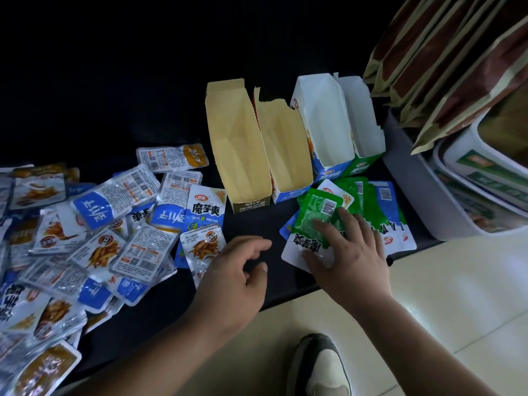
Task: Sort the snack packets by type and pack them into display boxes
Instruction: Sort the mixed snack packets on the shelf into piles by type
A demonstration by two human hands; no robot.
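A heap of blue-and-white snack packets (pixel 94 224) covers the left of the dark table. A smaller pile of green packets (pixel 368 207) lies front right. My right hand (pixel 348 252) presses flat, fingers spread, on the top green packet (pixel 317 212) of that pile. My left hand (pixel 237 270) hovers beside it with loosely curled fingers and holds nothing. Behind stand open, empty display boxes: two with tan insides (pixel 240 150) (pixel 285 150) and two with white insides (pixel 325 124) (pixel 363 115).
A white bin (pixel 423 195) at the right holds tubs (pixel 485 172) and tall brown bags (pixel 445 61). The table's front edge runs diagonally above a pale tiled floor (pixel 457 295). A shoe (pixel 323 367) shows below.
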